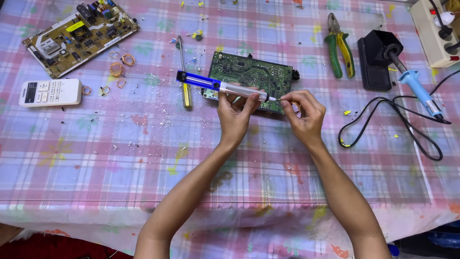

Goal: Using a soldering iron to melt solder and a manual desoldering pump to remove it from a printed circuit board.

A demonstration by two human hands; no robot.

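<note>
both hands are being held over the bench's middle.
left hand (234, 115) fingers are being closed around a blue desoldering pump (218, 86); right hand (302, 112) fingertips are being pinched at its tip, above a green circuit board (254, 74).

Work table under a checked plastic cloth

The table (96, 163) fills nearly the whole view, covered by a glossy pink, blue and white plaid cloth (268, 182) with faded flower prints, lit evenly from above. Its front edge hangs down over a dark red floor (43, 247) at the lower left.
</note>
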